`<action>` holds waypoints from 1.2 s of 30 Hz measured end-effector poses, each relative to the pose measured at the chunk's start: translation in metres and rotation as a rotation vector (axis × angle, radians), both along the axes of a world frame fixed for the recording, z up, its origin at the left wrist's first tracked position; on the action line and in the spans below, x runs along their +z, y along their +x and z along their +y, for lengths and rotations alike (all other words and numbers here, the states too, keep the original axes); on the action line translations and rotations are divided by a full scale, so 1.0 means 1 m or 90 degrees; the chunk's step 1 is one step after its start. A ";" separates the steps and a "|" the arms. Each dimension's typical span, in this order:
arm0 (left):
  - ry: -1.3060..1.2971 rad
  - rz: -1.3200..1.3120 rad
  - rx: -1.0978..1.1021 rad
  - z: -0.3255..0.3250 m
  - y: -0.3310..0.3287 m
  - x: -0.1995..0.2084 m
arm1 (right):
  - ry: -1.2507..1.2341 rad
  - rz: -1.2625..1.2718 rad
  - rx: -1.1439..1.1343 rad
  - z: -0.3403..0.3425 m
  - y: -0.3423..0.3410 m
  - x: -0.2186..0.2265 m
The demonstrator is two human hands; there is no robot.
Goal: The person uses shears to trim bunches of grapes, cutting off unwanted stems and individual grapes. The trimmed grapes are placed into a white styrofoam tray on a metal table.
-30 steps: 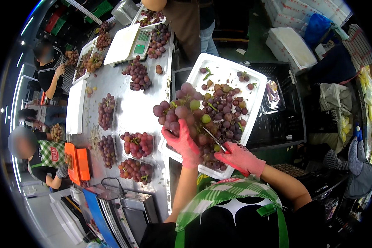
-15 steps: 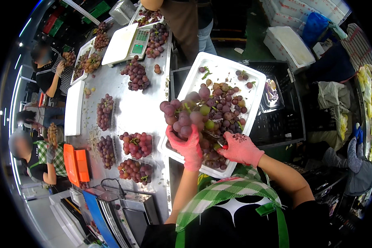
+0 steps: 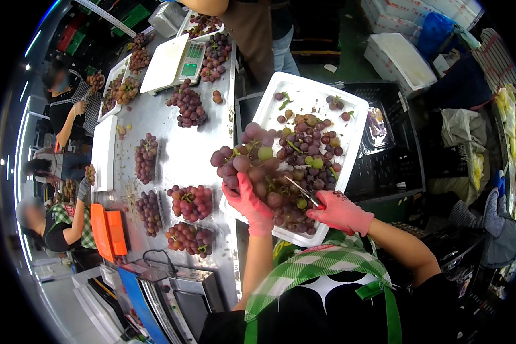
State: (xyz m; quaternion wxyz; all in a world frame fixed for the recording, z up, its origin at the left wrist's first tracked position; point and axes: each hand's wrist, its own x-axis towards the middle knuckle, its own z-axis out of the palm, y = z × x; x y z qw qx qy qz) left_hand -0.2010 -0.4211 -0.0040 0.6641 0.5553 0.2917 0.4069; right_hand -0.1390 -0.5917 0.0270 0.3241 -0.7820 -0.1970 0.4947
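Closed around a large bunch of red-purple grapes (image 3: 241, 163), my left hand (image 3: 249, 207) in a pink glove keeps it raised over the left side of a white foam tray (image 3: 354, 114). My right hand (image 3: 343, 212), also in a pink glove, grips small scissors (image 3: 301, 190), whose blades point up and left toward the bunch. Loose grapes (image 3: 318, 140), mostly dark with some green, fill the middle of the tray below. Part of the bunch blurs into the grapes under it.
On the metal table (image 3: 172, 143) to the left lie several grape bunches (image 3: 189, 202), a scale (image 3: 190, 66) and an orange box (image 3: 109, 232). A black crate (image 3: 398, 166) with a clear container (image 3: 377, 129) sits right of the tray. Co-workers (image 3: 69, 223) stand along the table's far left.
My left hand and the bunch have shifted slightly left and down. The scissors, mostly hidden before, now show their blades. At the left, a co-worker's gloved hand with grapes has moved right.
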 end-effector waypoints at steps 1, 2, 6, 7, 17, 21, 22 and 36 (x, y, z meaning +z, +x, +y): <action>-0.011 -0.006 0.000 -0.001 -0.001 0.006 | 0.008 0.073 0.010 -0.001 0.001 0.003; -0.024 -0.012 -0.002 -0.003 0.000 0.012 | 0.014 0.145 0.018 -0.001 0.001 0.004; -0.102 -0.077 -0.050 0.004 -0.001 0.002 | 0.117 0.307 -0.042 0.000 -0.012 -0.009; -0.117 -0.078 -0.047 0.004 -0.002 0.003 | 0.123 0.305 -0.037 0.001 -0.014 -0.011; -0.220 -0.122 -0.061 0.003 -0.005 0.002 | -0.049 -0.305 0.098 -0.002 -0.030 0.005; -0.231 -0.133 -0.057 -0.001 -0.002 0.004 | -0.098 -0.488 0.159 0.000 -0.029 0.004; -0.226 -0.123 -0.052 -0.002 -0.003 0.004 | -0.107 -0.500 0.176 -0.001 -0.028 0.006; -0.303 -0.126 -0.067 0.003 -0.008 -0.005 | -0.148 -0.634 0.273 0.002 -0.006 0.009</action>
